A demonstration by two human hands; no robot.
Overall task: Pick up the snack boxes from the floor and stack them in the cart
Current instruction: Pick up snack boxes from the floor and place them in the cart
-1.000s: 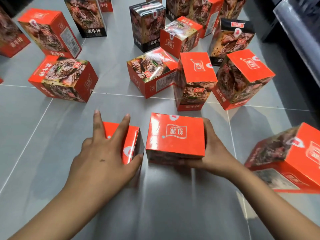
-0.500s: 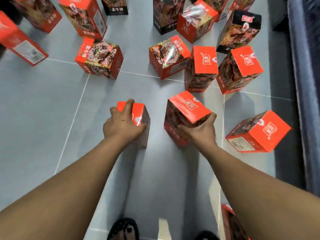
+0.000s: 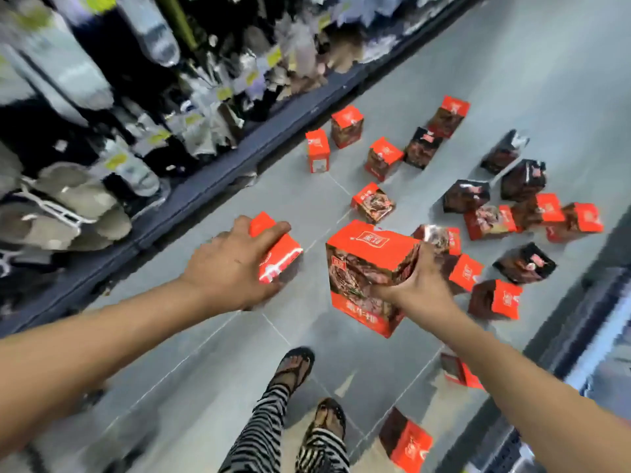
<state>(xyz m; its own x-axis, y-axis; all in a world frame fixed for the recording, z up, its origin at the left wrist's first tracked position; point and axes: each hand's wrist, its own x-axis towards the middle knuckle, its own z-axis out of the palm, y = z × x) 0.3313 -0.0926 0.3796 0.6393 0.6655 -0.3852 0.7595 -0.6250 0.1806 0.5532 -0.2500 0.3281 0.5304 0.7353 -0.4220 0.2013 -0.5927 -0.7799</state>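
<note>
My left hand grips a red snack box from above, lifted off the floor. In my right hand is a bigger red snack box with a meat picture, held by its right side, also in the air. Several more red and black snack boxes lie scattered on the grey tiled floor beyond my hands. No cart is in view.
A store shelf with slippers and packaged goods runs along the left. A dark fixture borders the right. My feet in sandals stand below. Two more boxes lie near my right leg.
I have stood up with both boxes lifted off the floor. The view swung up and left, bringing the shelf into sight.
</note>
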